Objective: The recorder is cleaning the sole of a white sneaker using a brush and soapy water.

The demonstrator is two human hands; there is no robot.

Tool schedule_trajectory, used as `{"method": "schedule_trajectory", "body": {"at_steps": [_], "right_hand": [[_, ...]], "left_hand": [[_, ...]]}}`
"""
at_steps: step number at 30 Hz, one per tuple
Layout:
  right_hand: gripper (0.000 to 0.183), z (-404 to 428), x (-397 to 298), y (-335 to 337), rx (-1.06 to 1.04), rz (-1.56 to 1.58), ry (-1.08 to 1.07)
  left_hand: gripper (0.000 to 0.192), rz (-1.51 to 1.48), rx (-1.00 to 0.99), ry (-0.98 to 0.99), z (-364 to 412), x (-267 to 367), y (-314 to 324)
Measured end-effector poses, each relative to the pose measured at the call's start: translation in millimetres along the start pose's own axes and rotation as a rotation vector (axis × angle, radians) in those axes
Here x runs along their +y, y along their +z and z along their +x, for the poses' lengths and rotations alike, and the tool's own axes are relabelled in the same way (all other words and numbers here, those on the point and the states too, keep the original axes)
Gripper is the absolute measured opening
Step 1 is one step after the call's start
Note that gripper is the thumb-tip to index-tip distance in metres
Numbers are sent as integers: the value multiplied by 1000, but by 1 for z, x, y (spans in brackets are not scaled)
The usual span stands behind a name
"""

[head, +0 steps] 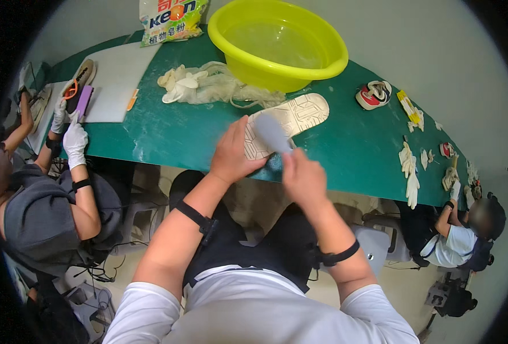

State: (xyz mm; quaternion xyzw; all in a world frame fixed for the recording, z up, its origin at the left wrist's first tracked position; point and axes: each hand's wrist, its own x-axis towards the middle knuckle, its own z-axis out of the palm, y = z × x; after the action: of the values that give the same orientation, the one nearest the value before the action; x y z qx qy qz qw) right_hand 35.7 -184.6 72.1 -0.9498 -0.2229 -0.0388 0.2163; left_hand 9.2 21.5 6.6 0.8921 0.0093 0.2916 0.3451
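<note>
My left hand [235,150] grips the heel end of a shoe [310,112], whose pale, patterned sole faces up above the green table's near edge. In my right hand [304,175] is the handle of a grey brush [272,131], blurred, its head over the middle of the sole. The brush's bristles are hidden. Just beyond the shoe lies a crumpled heap of translucent plastic [219,86] with white gloves [186,86] on its left part. Behind that stands a yellow-green plastic basin [256,60] holding cloudy water.
A bag of soap powder [172,21] stands at the back left, near a white board [116,81]. At left a co-worker's gloved hands hold a shoe and a purple brush [84,101]. A small red, white and blue shoe [373,95] and loose gloves [409,172] lie right.
</note>
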Motion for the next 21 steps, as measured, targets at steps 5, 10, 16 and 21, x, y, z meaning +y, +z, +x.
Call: {"method": "schedule_trajectory", "body": {"at_steps": [5,10,16,21], "right_hand": [[41,52,45,-25,226,77,244],[35,6,11,18,68,227,101],[35,0,13,-5,-5,136,16],[42,44,51,-35,211,128,220]], "left_hand": [[109,-3,8,8,0,-1,-6],[112,-45,-3,27,-3,-5,0],[115,-65,-21,5,-7,-3,0],[115,-86,-44,-32,-5,0,-8]]}}
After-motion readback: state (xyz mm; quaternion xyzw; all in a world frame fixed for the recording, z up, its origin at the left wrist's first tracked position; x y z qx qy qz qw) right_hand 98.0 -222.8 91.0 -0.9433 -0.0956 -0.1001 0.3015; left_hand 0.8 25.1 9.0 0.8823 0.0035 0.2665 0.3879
